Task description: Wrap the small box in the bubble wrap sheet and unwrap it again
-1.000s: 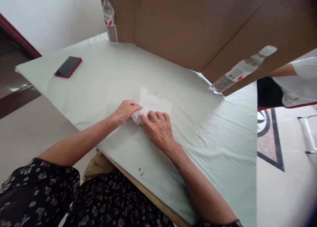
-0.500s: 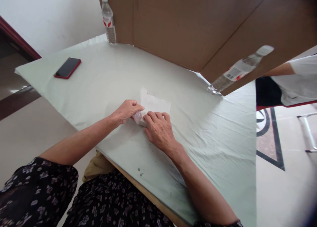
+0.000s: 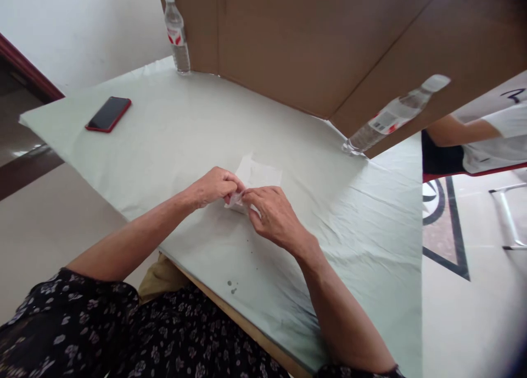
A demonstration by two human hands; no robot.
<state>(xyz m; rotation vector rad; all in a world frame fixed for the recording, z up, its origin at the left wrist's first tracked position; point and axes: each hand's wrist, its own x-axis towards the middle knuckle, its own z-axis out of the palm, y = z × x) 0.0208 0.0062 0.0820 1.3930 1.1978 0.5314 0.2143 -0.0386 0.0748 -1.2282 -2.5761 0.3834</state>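
A thin white wrapping sheet [image 3: 263,173] lies on the table, its far part spread flat and its near part gathered. Under the gathered part sits a small pale item [image 3: 237,207], mostly covered, whose kind I cannot make out. My left hand [image 3: 216,188] is closed, pinching the sheet at its left near corner. Right beside it, my right hand [image 3: 274,216] has its fingers bent down, with the fingertips pinching the sheet close to the left fingertips. The fingers hide part of the fold.
A phone in a red case [image 3: 108,114] lies at the left. One water bottle [image 3: 177,37] stands at the back left, another bottle [image 3: 391,117] at the right. A cardboard panel [image 3: 280,48] rises behind the cloth-covered table [image 3: 197,125]. Beyond it, a person's arm [image 3: 465,131] shows.
My left hand has moved slightly right, and the two hands' fingertips have come together. The sheet's near left edge is lifted and folded inward. The person's arm beyond the panel shows more.
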